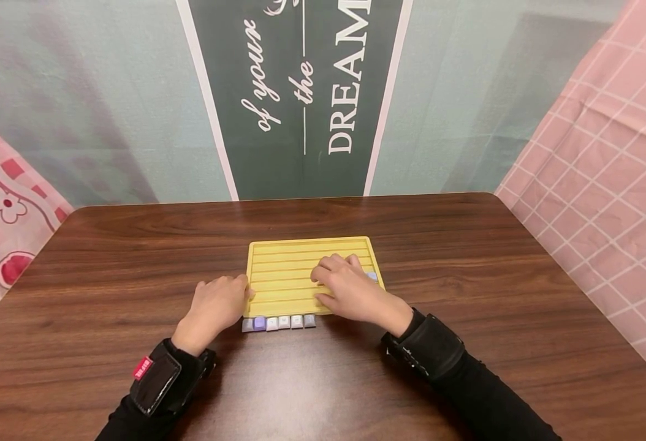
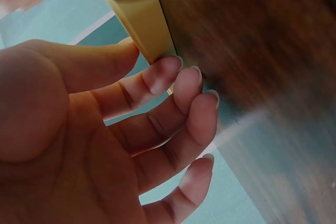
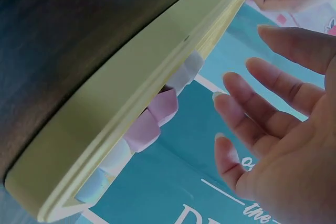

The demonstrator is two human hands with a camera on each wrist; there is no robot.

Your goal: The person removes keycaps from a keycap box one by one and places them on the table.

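A yellow ridged tray (image 1: 279, 275) lies flat on the table. My left hand (image 1: 218, 303) pinches its left side wall, thumb and index finger meeting at the tray edge (image 2: 144, 22) in the left wrist view. Over the tray's right half hovers my right hand (image 1: 350, 291), fingers loosely bent and apart, holding nothing. Pink keycaps (image 3: 143, 131), a white keycap (image 3: 116, 159) and a blue keycap (image 3: 92, 186) sit in the tray in the right wrist view. From the head, the right hand hides most of them; one pale blue keycap (image 1: 372, 276) shows at the right end.
Along the tray's near edge stands a row of several keycaps (image 1: 284, 322), white, grey and purple. The brown wooden table (image 1: 466, 263) extends around the tray. Behind it hangs a cloth with lettering (image 1: 301, 171); pink checked cloth (image 1: 604, 153) hangs at the right.
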